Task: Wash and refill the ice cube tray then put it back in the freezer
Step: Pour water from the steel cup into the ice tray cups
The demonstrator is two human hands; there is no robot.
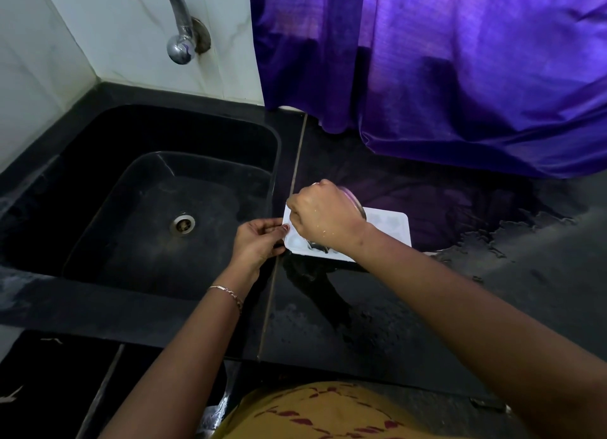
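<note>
Refill judged underway: steel cup [356,205] gripped, tilted, in right hand [325,221] over ice cube tray [391,225]; tray edge pinched by left hand [256,241]. Freezer return pending.

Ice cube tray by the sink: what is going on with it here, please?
A person stands at a dark counter beside the sink. The left hand pinches the left end of the white ice cube tray, which lies flat on the counter. The right hand grips a small metal cup tilted over the tray, apparently pouring water in. No water runs from the tap, and the counter around the tray looks wet.
</note>
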